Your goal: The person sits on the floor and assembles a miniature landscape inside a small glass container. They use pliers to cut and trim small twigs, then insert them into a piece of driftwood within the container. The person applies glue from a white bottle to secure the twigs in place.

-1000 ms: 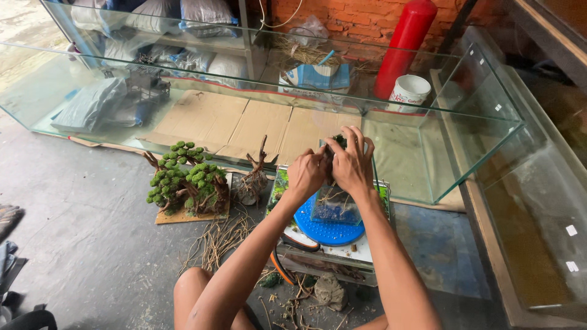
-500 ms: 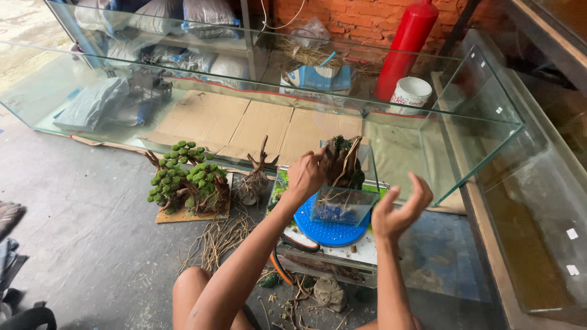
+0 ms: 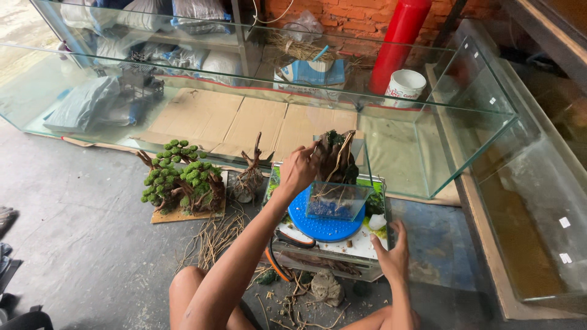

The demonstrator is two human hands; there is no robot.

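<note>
Left hand: the left hand (image 3: 298, 170), just left of frame centre, has its fingers (image 3: 310, 151) pinching the upper left side of the driftwood (image 3: 335, 160).
Right hand: the right hand (image 3: 392, 252), lower right of centre, rests its curled fingers (image 3: 400, 227) on the right edge of the white tray (image 3: 361, 245); it grips nothing else.
Driftwood: upright at frame centre, its roots down inside the small glass box (image 3: 336, 201).
Glass box: sits on the blue round disc (image 3: 323, 223), its open top rim facing up; the disc lies on the white tray.
Edges: the long front pane of the big glass tank (image 3: 422, 165) runs just behind the driftwood; its near right corner stands right of the tray.
Open room: bare grey floor (image 3: 79, 244) fills the lower left; a narrow strip lies between the tray and the second tank (image 3: 538, 232) on the right.
Nearby: a small green tree model (image 3: 182, 181) and a bare root piece (image 3: 249, 176) stand left of the tray, loose twigs (image 3: 214, 235) below them.
</note>
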